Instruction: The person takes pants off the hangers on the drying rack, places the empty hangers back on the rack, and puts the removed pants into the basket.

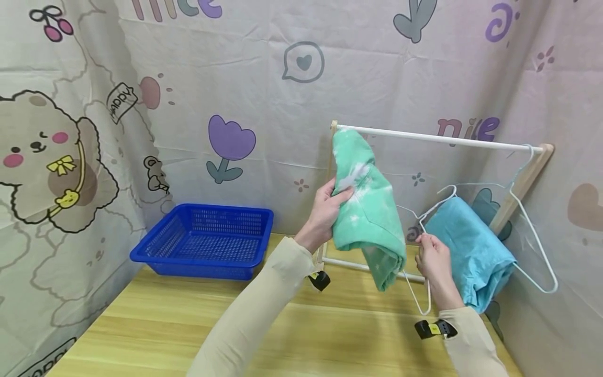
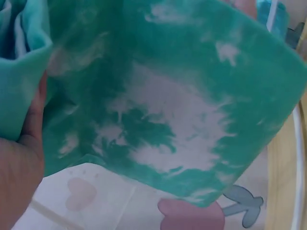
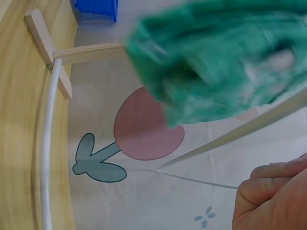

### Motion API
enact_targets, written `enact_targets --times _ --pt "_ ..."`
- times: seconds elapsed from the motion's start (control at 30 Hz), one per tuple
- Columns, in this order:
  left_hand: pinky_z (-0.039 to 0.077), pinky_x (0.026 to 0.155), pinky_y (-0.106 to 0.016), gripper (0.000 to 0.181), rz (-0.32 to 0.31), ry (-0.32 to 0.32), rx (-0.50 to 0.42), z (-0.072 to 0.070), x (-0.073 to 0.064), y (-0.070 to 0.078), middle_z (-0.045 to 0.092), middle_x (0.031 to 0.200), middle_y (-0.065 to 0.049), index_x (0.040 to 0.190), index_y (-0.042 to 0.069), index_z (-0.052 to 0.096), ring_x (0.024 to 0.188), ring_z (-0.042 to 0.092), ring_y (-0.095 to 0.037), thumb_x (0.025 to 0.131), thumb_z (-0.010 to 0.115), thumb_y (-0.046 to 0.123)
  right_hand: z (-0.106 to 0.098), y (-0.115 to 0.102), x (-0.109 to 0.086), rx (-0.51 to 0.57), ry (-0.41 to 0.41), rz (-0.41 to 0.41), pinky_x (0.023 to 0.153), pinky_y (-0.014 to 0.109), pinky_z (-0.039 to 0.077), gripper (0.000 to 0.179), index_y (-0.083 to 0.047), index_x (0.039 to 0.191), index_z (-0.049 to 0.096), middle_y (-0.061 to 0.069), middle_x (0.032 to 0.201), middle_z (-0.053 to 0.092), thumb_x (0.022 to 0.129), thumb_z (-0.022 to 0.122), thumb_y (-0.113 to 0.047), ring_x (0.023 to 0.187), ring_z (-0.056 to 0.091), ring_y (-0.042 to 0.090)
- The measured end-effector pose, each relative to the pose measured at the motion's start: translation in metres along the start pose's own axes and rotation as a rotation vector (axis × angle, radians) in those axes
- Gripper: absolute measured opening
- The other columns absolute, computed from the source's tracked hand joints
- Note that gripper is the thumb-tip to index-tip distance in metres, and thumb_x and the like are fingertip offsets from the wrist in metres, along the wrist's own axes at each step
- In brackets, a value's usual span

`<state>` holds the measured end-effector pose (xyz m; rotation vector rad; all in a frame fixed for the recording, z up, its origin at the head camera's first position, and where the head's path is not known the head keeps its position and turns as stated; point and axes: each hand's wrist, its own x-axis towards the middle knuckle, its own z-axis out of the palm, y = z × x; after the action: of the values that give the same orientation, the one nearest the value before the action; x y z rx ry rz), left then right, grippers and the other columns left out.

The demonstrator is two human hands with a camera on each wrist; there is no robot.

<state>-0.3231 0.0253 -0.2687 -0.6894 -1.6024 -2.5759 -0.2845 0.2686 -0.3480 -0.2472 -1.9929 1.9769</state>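
My left hand (image 1: 324, 213) grips a folded green-and-white tie-dye garment (image 1: 369, 209), thumb in front, holding it up beside the rack. In the left wrist view its patterned cloth (image 2: 182, 110) spreads wide from the fingers. Lower on the right, my right hand (image 1: 434, 262) holds a white clothes hanger (image 3: 240, 130) by one side, fingers curled round it. The hanger's hook points up and right, and the green garment covers part of its far side. Behind the right hand, a light blue garment (image 1: 471, 246) is draped over another hanger (image 1: 538, 230) hooked on the rail.
A drying rack with a white rail (image 1: 424, 137) and wooden posts stands at the right against a printed curtain (image 1: 292, 104). On the wooden table (image 1: 155, 324), a blue plastic basket (image 1: 202, 271) sits at the back left. A lower white bar (image 3: 46, 143) joins the rack's feet.
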Motion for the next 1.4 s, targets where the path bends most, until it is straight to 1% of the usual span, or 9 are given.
enact_targets --times 0.17,0.37,0.47,0.6,0.8,1.0,1.13,1.3,1.4 --pt "0.054 0.085 -0.028 0.039 -0.040 0.002 0.031 -0.018 -0.008 -0.006 0.060 0.120 -0.008 0.136 0.010 0.055 0.096 0.064 -0.015 0.098 0.057 0.009 0.002 -0.003 0.000 0.008 0.016 -0.038 0.033 0.020 0.024 0.027 -0.013 0.084 0.054 -0.010 0.043 0.033 0.106 0.041 -0.024 0.032 0.028 0.004" --pt "0.054 0.083 -0.027 0.041 -0.035 -0.001 0.044 -0.037 -0.015 -0.010 0.060 0.122 -0.008 0.138 0.012 0.054 0.096 0.064 -0.015 0.098 0.057 0.011 0.004 -0.007 -0.001 0.014 -0.002 -0.049 0.032 0.020 0.023 0.026 -0.013 0.085 0.053 -0.010 0.044 0.032 0.106 0.040 -0.024 0.031 0.027 0.004" --pt "0.055 0.081 -0.027 0.040 -0.028 0.003 0.054 -0.045 -0.019 -0.008 0.060 0.120 -0.007 0.138 0.011 0.055 0.094 0.064 -0.015 0.098 0.057 0.011 0.006 -0.010 -0.001 0.024 -0.014 -0.051 0.032 0.020 0.024 0.027 -0.014 0.084 0.055 -0.009 0.044 0.032 0.105 0.041 -0.023 0.031 0.027 0.004" --pt "0.055 0.080 -0.027 0.039 -0.022 0.011 0.074 -0.053 -0.024 -0.003 0.061 0.115 -0.007 0.136 0.010 0.056 0.091 0.065 -0.014 0.097 0.058 0.013 0.008 -0.014 -0.002 0.002 -0.007 -0.062 0.033 0.020 0.024 0.028 -0.016 0.083 0.055 -0.010 0.045 0.033 0.105 0.041 -0.024 0.033 0.027 0.004" --pt "0.054 0.083 -0.028 0.038 -0.026 0.045 0.100 -0.070 -0.034 0.000 0.061 0.119 -0.007 0.135 0.014 0.057 0.096 0.065 -0.015 0.097 0.060 0.016 0.010 -0.014 -0.003 -0.004 -0.019 -0.045 0.034 0.019 0.026 0.029 -0.017 0.081 0.056 -0.010 0.045 0.033 0.105 0.042 -0.024 0.034 0.028 0.004" --pt "0.055 0.084 -0.030 0.040 -0.060 0.066 0.123 -0.092 -0.051 -0.004 0.060 0.125 -0.010 0.137 0.017 0.056 0.097 0.066 -0.016 0.097 0.059 0.016 0.006 -0.010 -0.004 -0.010 -0.016 -0.044 0.034 0.020 0.025 0.028 -0.016 0.083 0.056 -0.009 0.045 0.033 0.105 0.041 -0.024 0.034 0.028 0.004" --pt "0.055 0.084 -0.029 0.040 -0.065 0.101 0.143 -0.108 -0.059 -0.004 0.060 0.126 -0.010 0.137 0.017 0.055 0.097 0.067 -0.015 0.097 0.060 0.017 0.005 -0.009 -0.005 -0.039 -0.037 -0.050 0.035 0.020 0.027 0.028 -0.016 0.085 0.057 -0.010 0.046 0.034 0.105 0.041 -0.026 0.035 0.029 0.004" --pt "0.055 0.085 -0.027 0.041 -0.060 0.153 0.166 -0.126 -0.065 0.003 0.059 0.123 -0.008 0.137 0.014 0.054 0.097 0.065 -0.014 0.097 0.061 0.017 0.008 -0.006 -0.007 -0.014 -0.077 -0.049 0.034 0.021 0.026 0.027 -0.015 0.086 0.056 -0.010 0.046 0.034 0.105 0.041 -0.026 0.035 0.028 0.003" --pt "0.055 0.084 -0.027 0.042 -0.060 0.168 0.166 -0.137 -0.068 0.009 0.059 0.121 -0.007 0.139 0.014 0.053 0.097 0.065 -0.013 0.098 0.060 0.017 0.011 -0.003 -0.008 0.010 -0.100 -0.063 0.034 0.022 0.024 0.027 -0.015 0.085 0.056 -0.010 0.045 0.032 0.105 0.040 -0.024 0.034 0.027 0.003"
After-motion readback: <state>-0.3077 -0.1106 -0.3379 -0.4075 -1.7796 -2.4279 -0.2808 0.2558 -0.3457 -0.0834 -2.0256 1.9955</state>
